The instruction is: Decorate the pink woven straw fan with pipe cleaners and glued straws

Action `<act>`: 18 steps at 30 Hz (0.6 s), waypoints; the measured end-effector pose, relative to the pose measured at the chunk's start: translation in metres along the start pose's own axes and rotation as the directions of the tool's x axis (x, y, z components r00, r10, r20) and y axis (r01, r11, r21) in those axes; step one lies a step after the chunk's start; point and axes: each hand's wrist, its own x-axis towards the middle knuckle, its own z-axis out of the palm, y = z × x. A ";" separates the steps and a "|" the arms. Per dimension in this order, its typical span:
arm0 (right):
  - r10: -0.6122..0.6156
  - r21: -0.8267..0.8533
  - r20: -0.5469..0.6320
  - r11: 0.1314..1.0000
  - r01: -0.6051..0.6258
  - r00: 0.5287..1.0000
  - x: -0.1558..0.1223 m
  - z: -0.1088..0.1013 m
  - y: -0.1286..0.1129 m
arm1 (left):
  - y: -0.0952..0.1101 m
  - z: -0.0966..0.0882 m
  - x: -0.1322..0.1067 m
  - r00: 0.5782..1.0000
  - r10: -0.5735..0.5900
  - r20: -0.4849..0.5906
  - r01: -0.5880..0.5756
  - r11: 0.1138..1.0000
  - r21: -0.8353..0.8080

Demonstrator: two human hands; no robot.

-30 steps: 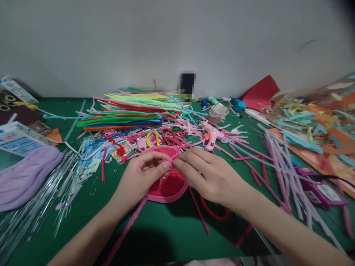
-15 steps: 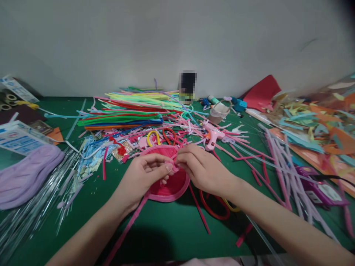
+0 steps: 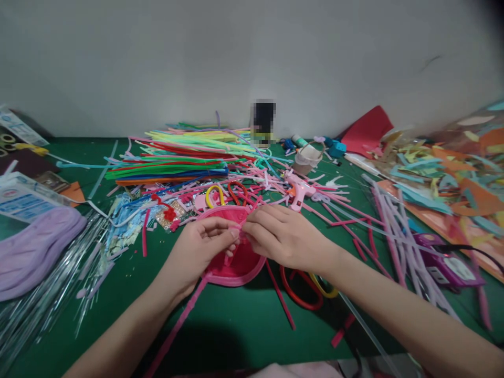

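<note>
My left hand (image 3: 200, 252) and my right hand (image 3: 281, 236) meet fingertip to fingertip over a round pink craft piece (image 3: 236, 262) lying on the green table (image 3: 236, 336). Both hands pinch a pale pink pipe cleaner (image 3: 179, 325) that runs from the pinch down toward the front edge. The fingers of each hand are curled closed on it. A red pipe-cleaner loop (image 3: 299, 294) lies just under my right wrist.
A heap of coloured pipe cleaners (image 3: 185, 157) fills the middle back. A pink glue gun (image 3: 299, 191) and a small cup (image 3: 309, 157) sit behind my hands. Paper scraps (image 3: 444, 178) pile at right, a purple device (image 3: 444, 262) near them, lilac fabric (image 3: 35, 247) at left.
My right hand drew in slightly toward the left hand and the pinch shifted a little; the pink piece stays in place. The view drifted slightly.
</note>
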 end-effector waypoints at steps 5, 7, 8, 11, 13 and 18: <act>0.042 0.002 -0.048 0.999 -0.042 0.998 0.000 0.001 -0.003 | -0.001 0.002 -0.001 0.995 0.097 0.014 -0.098 0.993 0.065; 0.102 0.066 -0.080 0.993 -0.097 0.992 0.001 0.002 -0.004 | -0.002 0.003 -0.002 0.989 0.144 0.012 -0.145 0.984 0.106; 0.129 0.100 -0.094 0.988 -0.120 0.987 0.001 0.003 -0.004 | -0.002 0.004 -0.002 0.985 0.170 0.009 -0.169 0.977 0.132; 0.161 0.150 -0.109 0.978 -0.144 0.981 0.002 0.005 -0.005 | -0.001 0.005 -0.004 0.972 0.233 -0.001 -0.227 0.947 0.229; 0.171 0.156 -0.099 0.976 -0.154 0.980 0.003 0.005 -0.006 | -0.001 0.005 -0.004 0.967 0.256 -0.003 -0.243 0.921 0.304; 0.201 0.154 -0.075 0.970 -0.188 0.977 0.002 0.007 -0.006 | -0.004 0.003 -0.006 0.943 0.333 0.007 -0.296 0.828 0.477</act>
